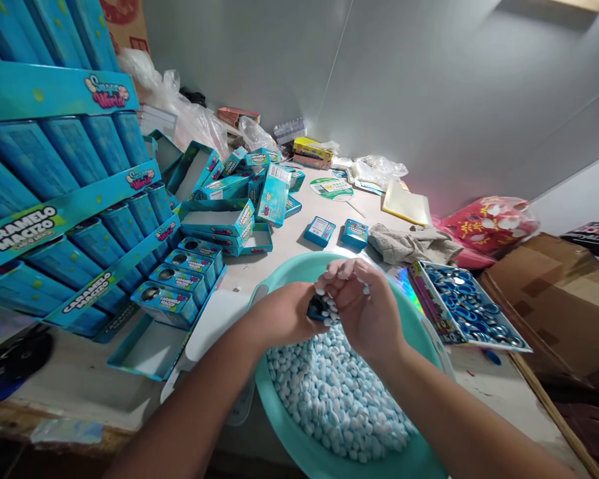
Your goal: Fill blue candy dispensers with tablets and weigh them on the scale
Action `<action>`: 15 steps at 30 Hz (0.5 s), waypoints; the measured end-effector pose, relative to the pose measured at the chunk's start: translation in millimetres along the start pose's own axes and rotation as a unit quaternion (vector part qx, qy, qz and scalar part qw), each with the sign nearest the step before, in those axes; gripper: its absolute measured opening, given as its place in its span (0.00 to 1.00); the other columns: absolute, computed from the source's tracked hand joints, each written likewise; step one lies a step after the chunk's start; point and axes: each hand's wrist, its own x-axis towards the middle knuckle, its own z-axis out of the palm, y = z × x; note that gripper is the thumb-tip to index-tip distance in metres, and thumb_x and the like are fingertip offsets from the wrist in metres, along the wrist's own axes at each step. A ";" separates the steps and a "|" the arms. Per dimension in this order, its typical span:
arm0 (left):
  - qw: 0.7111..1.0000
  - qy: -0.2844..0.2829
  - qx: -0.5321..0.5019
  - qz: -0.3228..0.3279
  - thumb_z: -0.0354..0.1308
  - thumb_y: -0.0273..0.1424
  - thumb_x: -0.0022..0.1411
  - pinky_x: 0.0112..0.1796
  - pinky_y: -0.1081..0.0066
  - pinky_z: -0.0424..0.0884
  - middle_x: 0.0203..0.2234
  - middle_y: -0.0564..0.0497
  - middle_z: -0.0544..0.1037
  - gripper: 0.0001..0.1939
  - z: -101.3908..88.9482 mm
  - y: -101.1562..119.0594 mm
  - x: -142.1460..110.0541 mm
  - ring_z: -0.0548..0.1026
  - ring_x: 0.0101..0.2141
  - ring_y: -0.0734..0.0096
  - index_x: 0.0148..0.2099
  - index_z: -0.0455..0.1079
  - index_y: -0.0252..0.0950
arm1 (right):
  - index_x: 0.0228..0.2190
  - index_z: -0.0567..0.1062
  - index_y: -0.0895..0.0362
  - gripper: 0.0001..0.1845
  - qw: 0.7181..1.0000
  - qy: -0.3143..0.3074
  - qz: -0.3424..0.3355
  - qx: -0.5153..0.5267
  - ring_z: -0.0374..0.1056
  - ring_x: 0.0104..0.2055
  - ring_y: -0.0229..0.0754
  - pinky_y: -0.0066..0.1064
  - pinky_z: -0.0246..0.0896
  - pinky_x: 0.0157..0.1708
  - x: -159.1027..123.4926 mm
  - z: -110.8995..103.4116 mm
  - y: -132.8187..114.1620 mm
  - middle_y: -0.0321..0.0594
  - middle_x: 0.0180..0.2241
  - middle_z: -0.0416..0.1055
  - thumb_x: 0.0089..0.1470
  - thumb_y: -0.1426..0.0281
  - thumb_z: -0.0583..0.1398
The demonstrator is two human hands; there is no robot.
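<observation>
A teal plastic basin (299, 266) sits in front of me, heaped with small pale blue and white candies (337, 399). Both hands meet above the heap. My left hand (284, 314) grips a small dark blue container (317, 308), mostly hidden by the fingers. My right hand (362, 299) is cupped with several candies in its palm, its fingertips against the container's opening. A shallow box of blue ring-shaped lids (466, 307) lies just right of the basin.
Blue "Caramelo Macizo" display trays (54, 219) stand tiered at the left, one with small boxes (180, 283). Loose blue boxes (274, 193) clutter the table's back. A grey cloth (409, 243), a red bag (489, 223) and a cardboard carton (559, 299) sit right.
</observation>
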 end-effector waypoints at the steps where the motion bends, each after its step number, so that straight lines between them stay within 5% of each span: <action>1: 1.000 0.005 -0.019 0.013 0.62 0.33 0.56 0.33 0.68 0.66 0.39 0.49 0.79 0.12 0.0 -0.6 0.1 0.77 0.39 0.58 0.44 0.71 0.38 | 0.23 0.73 0.55 0.14 1.000 0.000 0.001 0.000 0.67 0.34 0.43 0.31 0.68 0.36 0.1 -0.5 -0.3 0.38 0.32 0.68 0.55 0.61 0.65; 7: 0.998 0.043 -0.029 0.033 0.63 0.32 0.55 0.38 0.66 0.69 0.44 0.51 0.80 0.17 3.3 -5.5 1.3 0.77 0.44 0.56 0.49 0.73 0.42 | 0.24 0.75 0.55 0.15 1.000 -0.011 0.006 0.001 0.69 0.39 0.47 0.33 0.69 0.41 1.8 -5.7 -1.2 0.38 0.33 0.69 0.56 0.59 0.65; 15: 0.996 0.075 -0.030 0.033 0.66 0.31 0.53 0.35 0.68 0.68 0.38 0.53 0.81 0.13 6.9 -4.8 1.9 0.78 0.39 0.61 0.43 0.75 0.41 | 0.46 0.81 0.54 0.33 0.993 -0.091 -0.012 -0.068 0.67 0.54 0.53 0.43 0.63 0.54 4.5 -12.6 -2.9 0.47 0.45 0.75 0.69 0.44 0.48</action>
